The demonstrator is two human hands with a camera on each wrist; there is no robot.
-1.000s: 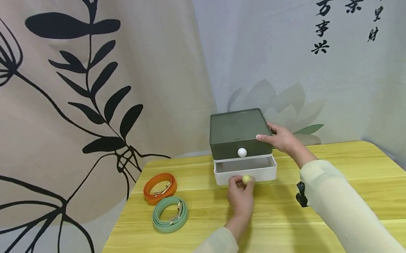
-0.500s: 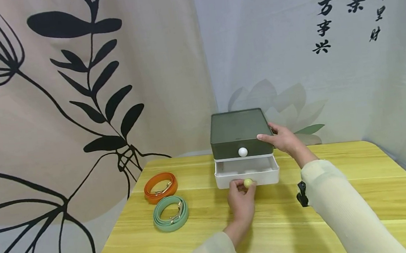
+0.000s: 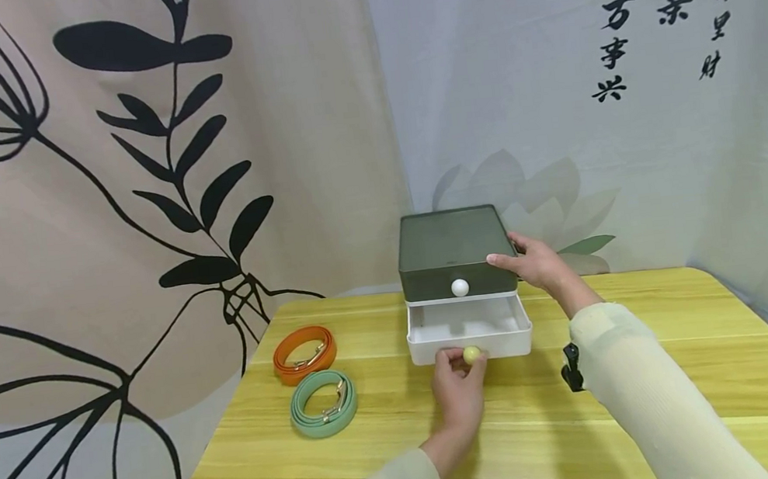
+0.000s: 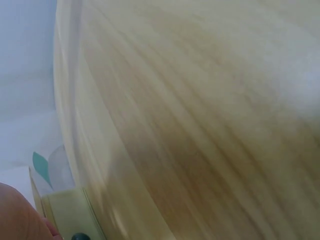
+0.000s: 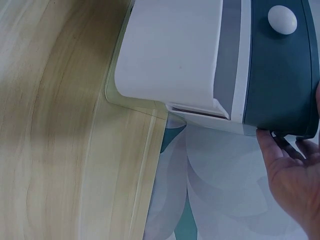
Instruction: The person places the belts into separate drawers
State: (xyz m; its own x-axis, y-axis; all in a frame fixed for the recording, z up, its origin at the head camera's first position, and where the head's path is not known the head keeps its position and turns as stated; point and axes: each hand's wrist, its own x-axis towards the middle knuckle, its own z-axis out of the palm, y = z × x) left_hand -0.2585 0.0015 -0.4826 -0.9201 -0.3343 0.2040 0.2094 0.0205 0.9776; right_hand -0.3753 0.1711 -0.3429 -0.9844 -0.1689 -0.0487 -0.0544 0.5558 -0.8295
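while your left hand (image 3: 460, 397) pinches the yellow knob (image 3: 472, 354), the white drawer (image 3: 496, 344) juts toward you just beyond it, beneath the green box (image 3: 455, 244) your right hand (image 3: 542, 266) holds by its right side.

Yellow wood-grain table (image 3: 726, 352), pale cloth backdrop (image 3: 322, 121) with black plant prints (image 3: 225, 194).

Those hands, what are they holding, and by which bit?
The left hand pinches the open white drawer by its round pale-yellow knob; the right hand grips the square dark-green upper box by its right side.
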